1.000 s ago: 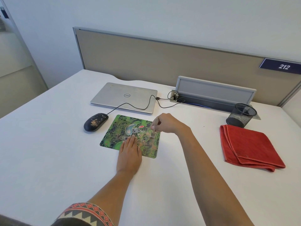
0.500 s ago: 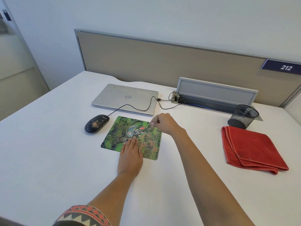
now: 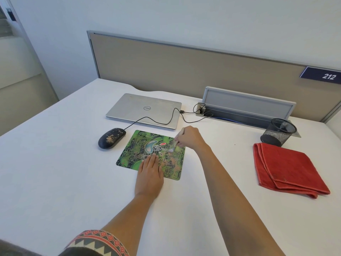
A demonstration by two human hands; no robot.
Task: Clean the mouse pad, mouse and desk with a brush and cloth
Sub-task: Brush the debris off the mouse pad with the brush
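Pale wall point(image 3: 184, 15) behind a beige partition point(image 3: 166, 67); perhaps glass at left.

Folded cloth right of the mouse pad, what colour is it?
Red; the cloth shows in the head view.

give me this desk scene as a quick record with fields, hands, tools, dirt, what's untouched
left hand: flat, palm down on the near edge of the mouse pad
right hand: gripping a small brush, bristles on the pad
dirt: brown crumbs on the pad's right part; specks on the black mouse
untouched: folded red cloth at right
other: closed laptop, mesh pen cup
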